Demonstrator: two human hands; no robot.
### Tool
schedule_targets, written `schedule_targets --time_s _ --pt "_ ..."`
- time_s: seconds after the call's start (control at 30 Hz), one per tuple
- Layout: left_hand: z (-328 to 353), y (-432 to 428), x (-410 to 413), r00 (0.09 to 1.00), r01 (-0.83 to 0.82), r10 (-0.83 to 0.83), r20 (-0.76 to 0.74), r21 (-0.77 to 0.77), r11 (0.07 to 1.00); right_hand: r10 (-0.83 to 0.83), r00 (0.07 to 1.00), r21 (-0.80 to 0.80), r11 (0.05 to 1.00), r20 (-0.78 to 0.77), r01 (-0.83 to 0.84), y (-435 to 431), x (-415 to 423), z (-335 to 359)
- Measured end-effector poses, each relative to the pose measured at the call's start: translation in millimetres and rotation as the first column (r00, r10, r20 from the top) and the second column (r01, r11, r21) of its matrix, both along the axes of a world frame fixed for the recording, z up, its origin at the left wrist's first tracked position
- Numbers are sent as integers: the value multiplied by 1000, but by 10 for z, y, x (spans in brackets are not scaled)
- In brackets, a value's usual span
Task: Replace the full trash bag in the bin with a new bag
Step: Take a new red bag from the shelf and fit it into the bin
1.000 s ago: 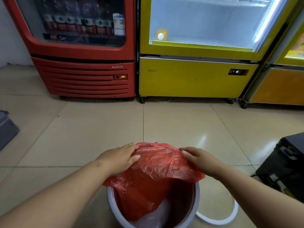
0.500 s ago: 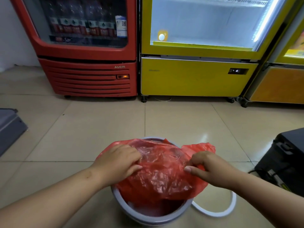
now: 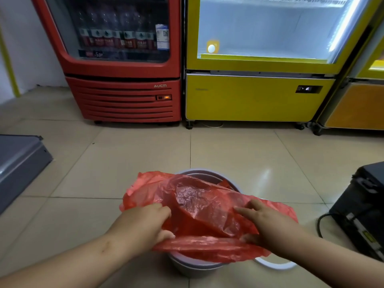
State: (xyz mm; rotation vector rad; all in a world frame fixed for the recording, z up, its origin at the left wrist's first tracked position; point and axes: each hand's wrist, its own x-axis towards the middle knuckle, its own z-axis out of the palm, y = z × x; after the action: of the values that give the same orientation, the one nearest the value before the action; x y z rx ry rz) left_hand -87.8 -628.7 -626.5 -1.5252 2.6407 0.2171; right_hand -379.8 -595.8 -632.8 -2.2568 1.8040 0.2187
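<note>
A thin red plastic bag [image 3: 203, 206] is spread across the mouth of a small round grey bin [image 3: 197, 265] on the tiled floor. The bag hides most of the opening; only the far rim shows behind it. My left hand [image 3: 143, 224] pinches the bag's near left edge, thumb underneath. At the near right my right hand [image 3: 268, 223] grips the plastic, its fingers lying on top. What is inside the bin cannot be seen.
A white ring [image 3: 276, 266] lies on the floor by the bin's right side. A black case with a cable [image 3: 361, 208] stands at the right, a grey box [image 3: 18, 165] at the left. Red [image 3: 124, 80] and yellow [image 3: 255, 80] fridges line the back.
Both hands have drawn the red bag toward me over the bin's mouth. The opening that showed a second ago is now covered, and the bag's edges hang past the near rim.
</note>
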Motion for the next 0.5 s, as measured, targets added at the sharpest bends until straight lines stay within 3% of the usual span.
schedule_targets --time_s 0.1,0.2,0.3,0.5 --pt "-54 -117 -8 996 92 -92 16 8 996 40 999 66 997 1 -40 -101 -11 -46" --pt "-113 -259 -25 990 119 -125 60 86 989 -37 999 188 982 19 33 -207 14 -113" --pt "-182 -414 -49 992 59 -72 100 128 990 -119 993 253 961 15 111 -323 52 -183" --pt "-311 -642 -64 996 -20 8 85 138 990 -177 984 241 957 33 164 -619 149 -161"
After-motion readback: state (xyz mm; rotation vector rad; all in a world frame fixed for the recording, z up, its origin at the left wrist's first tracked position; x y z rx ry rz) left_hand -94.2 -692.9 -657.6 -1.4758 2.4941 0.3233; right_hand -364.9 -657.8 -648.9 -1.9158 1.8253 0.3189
